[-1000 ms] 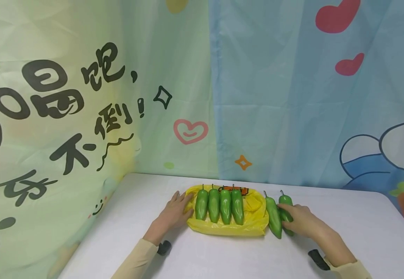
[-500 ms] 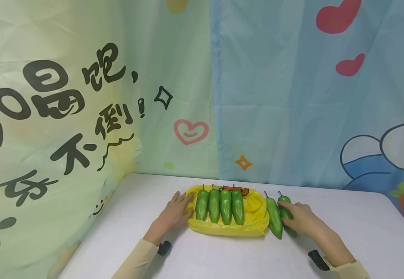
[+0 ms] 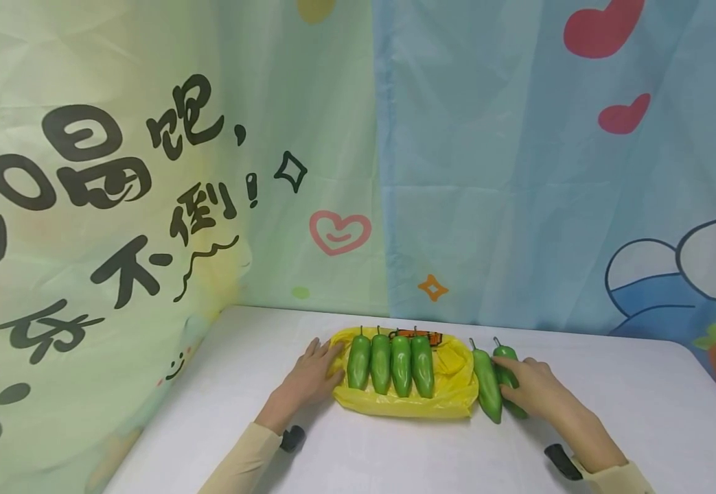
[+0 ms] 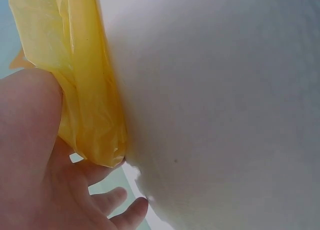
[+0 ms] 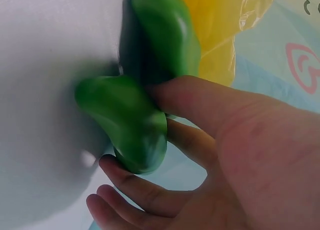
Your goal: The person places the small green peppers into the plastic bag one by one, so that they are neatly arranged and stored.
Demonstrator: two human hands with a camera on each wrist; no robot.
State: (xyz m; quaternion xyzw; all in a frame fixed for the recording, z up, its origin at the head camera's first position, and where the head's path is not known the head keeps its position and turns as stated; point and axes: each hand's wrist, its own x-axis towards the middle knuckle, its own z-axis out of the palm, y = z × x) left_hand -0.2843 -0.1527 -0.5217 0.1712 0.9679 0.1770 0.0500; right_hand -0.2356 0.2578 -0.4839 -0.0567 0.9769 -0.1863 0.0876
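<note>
A yellow plastic bag [image 3: 395, 406] lies on the table with several green chili peppers [image 3: 380, 363] side by side on it, stems pointing away. At its left end my left hand [image 3: 308, 374] holds the edge; in the left wrist view, thumb and index finger lie around the yellow plastic. To the right of the bag lie two more green peppers. The nearer one to the bag is the left pepper [image 3: 487, 387]. My right hand [image 3: 533, 387] pinches the outer pepper [image 5: 127, 122] between thumb and fingers, covering part of it in the head view.
The white table [image 3: 407, 456] ends at a printed cloth backdrop [image 3: 487, 171] close behind the bag. Another cloth wall [image 3: 86, 309] with dark lettering runs along the left. Orange print [image 3: 416, 337] shows at the bag's far edge.
The outer pepper in my right hand has turned slightly, its lower tip shifting right and its stem a little left. The left hand, bag and peppers on it stay put.
</note>
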